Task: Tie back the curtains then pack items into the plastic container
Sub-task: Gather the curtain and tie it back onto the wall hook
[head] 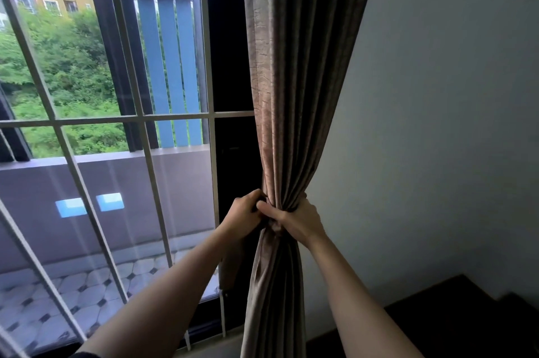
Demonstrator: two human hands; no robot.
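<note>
A brown-grey curtain (294, 80) hangs at the right side of the window, gathered into a tight bunch at waist height. My right hand (297, 222) grips round the bunched fabric from the right. My left hand (243, 217) grips the same bunch from the left, its fingers curled into the folds beside the right thumb. A short dark bit of fabric, maybe a tieback, shows between the two hands, mostly hidden. Below the hands the curtain (271, 293) falls loose again. No plastic container is in view.
A large window with white bars (140, 118) fills the left, with a balcony and trees outside. A dark window frame (230, 124) stands behind the curtain. A plain wall (452, 124) is on the right, dark furniture (455, 322) at bottom right.
</note>
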